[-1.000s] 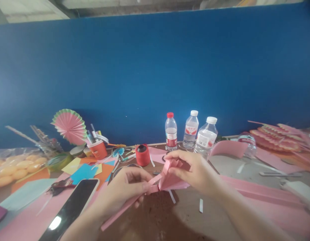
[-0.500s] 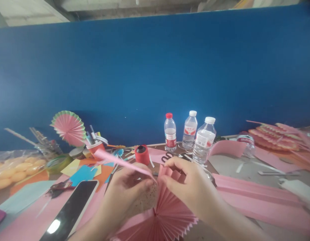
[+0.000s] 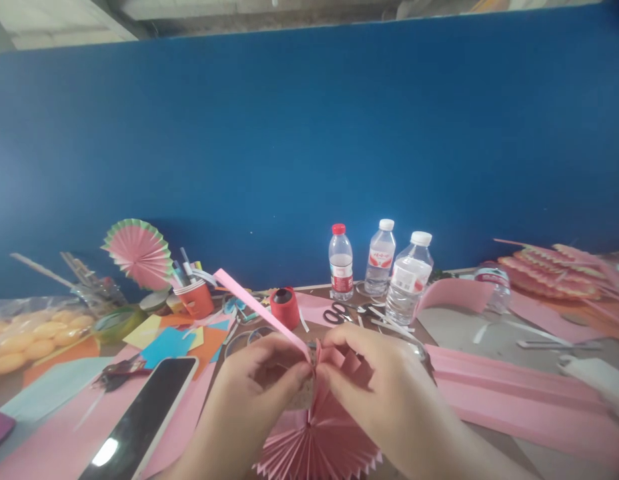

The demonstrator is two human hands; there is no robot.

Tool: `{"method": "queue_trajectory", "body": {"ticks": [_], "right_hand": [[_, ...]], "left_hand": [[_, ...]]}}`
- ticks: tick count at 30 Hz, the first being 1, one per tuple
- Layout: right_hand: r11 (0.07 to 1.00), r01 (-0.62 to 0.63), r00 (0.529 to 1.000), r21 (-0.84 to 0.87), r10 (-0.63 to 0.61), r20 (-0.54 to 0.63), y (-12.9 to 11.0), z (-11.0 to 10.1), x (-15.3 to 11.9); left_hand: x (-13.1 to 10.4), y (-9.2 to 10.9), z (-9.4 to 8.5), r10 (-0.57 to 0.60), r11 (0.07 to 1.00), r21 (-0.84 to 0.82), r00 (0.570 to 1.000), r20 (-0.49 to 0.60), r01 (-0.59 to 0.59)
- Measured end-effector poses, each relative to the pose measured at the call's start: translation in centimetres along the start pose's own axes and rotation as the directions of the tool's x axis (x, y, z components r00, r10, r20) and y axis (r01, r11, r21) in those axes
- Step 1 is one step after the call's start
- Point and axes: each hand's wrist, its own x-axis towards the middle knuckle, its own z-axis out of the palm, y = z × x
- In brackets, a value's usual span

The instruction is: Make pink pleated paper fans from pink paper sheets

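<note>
A pink pleated paper fan (image 3: 317, 443) spreads out below my hands, its folds meeting near its middle. My left hand (image 3: 269, 377) pinches a narrow pink paper strip (image 3: 254, 303) that slants up to the left. Folded pleats at the fan's top edge are gripped between the thumb and fingers of my right hand (image 3: 362, 370). The fingertips of both hands nearly meet at the fan's upper edge. Behind my left hand a pale speckled round object is partly hidden.
Three bottles (image 3: 341, 267) stand behind my hands, with scissors (image 3: 338, 312) and a red roll (image 3: 285, 307) nearby. At left lie a phone (image 3: 144, 413) and coloured paper; a red cup (image 3: 195, 300) holds pens. Pleated pink paper (image 3: 509, 393) lies at right.
The strip has swung to a straighter, steeper slant, uncovering the red cup. Both hands have drawn slightly closer together, and the fan has shifted a little left and down.
</note>
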Motion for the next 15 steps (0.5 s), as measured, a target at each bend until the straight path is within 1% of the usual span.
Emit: {"method": "queue_trajectory", "body": {"ticks": [6,8,11,15], "right_hand": [[1.0,-0.001,0.999,0.026,0.0,0.038,-0.1,-0.05,0.14],[0.999,-0.009,0.998,0.032,0.007,0.06,-0.11,-0.08,0.22],[1.0,-0.011,0.998,0.027,0.009,0.064,-0.05,-0.08,0.24],[0.999,-0.022,0.997,0.028,0.02,0.074,-0.13,-0.14,0.15]], "left_hand": [[-0.41,0.18,0.05,-0.011,0.999,-0.046,1.0,-0.024,0.01],[-0.38,0.25,0.05,0.015,1.0,-0.02,1.0,-0.024,-0.016],[-0.27,0.22,0.04,0.063,0.998,0.023,0.997,-0.043,-0.062],[-0.38,0.15,0.06,0.113,0.993,0.042,0.993,-0.047,-0.111]]}}
